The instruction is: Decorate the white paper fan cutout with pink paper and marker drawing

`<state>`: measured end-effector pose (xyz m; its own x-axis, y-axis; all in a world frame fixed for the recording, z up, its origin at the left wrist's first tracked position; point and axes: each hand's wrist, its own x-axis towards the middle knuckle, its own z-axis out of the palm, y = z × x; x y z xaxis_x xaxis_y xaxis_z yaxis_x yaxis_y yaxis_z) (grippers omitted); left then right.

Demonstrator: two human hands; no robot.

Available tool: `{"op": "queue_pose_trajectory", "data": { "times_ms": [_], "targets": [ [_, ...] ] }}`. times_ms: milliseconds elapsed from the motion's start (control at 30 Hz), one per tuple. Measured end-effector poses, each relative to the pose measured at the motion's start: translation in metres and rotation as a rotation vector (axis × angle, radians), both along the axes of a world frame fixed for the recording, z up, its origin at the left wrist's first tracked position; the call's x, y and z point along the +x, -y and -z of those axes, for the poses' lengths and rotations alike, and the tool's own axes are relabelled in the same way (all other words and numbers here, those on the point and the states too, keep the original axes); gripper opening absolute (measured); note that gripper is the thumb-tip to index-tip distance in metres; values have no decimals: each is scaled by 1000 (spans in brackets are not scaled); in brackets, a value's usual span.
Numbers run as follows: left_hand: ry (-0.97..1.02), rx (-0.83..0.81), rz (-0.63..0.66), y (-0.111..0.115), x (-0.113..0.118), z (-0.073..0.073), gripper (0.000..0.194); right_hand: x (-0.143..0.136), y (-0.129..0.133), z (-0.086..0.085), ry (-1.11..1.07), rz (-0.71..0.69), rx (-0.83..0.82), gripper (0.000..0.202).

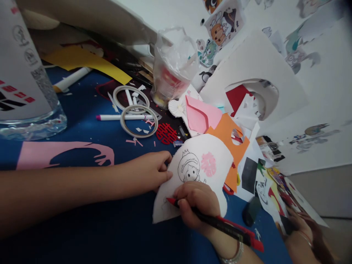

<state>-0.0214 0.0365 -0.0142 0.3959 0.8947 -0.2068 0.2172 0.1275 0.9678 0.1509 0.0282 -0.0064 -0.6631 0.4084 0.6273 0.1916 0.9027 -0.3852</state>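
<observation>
A cut white paper (165,209) lies on the blue table, with a line drawing of a crowned figure (189,165) and a pink cut-out character (209,164) on it. My left hand (158,169) rests at the paper's left edge, fingers curled, and whether it pinches the edge is hard to tell. In my right hand (198,203) is a red and black pen (225,227), its red tip near faint lines on the lower left of the paper. My right hand covers the lower part of the drawn figure.
Two tape rolls (139,121), a purple-tipped marker (110,117) and a red cut-out (166,133) lie beyond the hands. Orange paper (229,139) touches the drawing's right side. A large bottle (27,80) stands left. Another person's hand (301,229) shows at lower right.
</observation>
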Motion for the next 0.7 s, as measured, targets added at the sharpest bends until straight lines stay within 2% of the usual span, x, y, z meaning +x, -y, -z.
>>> {"op": "queue_pose_trajectory", "data": {
  "times_ms": [533,700],
  "targets": [
    [6,-1,17,1,0,-2,22,-2,0,0,-37,-57,-106,23],
    [5,12,19,1,0,-2,23,-3,0,0,-27,-64,-49,21]
  ]
}}
